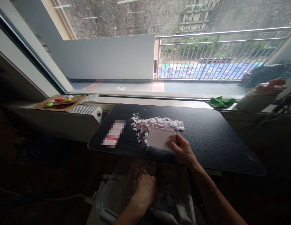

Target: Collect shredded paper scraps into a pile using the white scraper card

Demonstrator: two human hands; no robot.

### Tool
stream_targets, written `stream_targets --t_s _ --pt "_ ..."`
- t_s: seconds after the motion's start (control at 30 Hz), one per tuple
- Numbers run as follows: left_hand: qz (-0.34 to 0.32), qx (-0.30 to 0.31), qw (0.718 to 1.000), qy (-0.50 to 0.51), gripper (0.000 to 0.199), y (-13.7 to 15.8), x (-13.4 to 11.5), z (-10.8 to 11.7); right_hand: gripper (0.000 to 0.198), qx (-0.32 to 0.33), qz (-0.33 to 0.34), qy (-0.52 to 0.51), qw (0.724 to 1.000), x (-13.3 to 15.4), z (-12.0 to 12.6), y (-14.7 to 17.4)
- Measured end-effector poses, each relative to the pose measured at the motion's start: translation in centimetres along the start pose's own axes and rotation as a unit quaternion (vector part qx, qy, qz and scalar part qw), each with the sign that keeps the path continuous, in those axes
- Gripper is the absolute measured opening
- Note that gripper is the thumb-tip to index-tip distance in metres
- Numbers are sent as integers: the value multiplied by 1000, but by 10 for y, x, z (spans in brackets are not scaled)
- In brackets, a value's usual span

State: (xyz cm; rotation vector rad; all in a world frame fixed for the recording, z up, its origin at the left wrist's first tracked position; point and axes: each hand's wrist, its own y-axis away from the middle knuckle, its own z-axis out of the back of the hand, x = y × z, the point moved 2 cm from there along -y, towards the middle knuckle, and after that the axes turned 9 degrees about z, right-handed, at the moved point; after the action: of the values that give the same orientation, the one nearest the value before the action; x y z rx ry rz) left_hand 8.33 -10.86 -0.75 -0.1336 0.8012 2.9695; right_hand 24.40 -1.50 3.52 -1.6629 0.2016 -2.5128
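My right hand grips the right end of a flat white rectangular plate with rounded corners, thumb on the near face. The plate stands tilted at the front edge of a spread pile of small cut paper pieces on the dark table. Below the table's front edge, my left hand is closed, knuckles up, over a clear plastic bin. Its fingertips are hidden, so what they hold cannot be made out. Dim paper scraps show just beyond that hand.
A blurred-out pinkish strip lies on the dark table, left of the pile. Along the windowsill are a cardboard piece with colourful items, a green cloth and a light-coloured container. A white radiator stands at the left.
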Motion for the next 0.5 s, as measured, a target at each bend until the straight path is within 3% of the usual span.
stream_targets --t_s 0.13,0.3,0.5 --pt "-3 4 1000 -6 29 1 -1 4 18 -23 3 25 999 0 4 2" --pt "-4 23 1000 -7 30 2 -3 8 17 30 5 -18 999 0 2 8" --pt "-10 -8 1000 1 29 2 0 3 19 10 -15 -11 1000 -3 5 10"
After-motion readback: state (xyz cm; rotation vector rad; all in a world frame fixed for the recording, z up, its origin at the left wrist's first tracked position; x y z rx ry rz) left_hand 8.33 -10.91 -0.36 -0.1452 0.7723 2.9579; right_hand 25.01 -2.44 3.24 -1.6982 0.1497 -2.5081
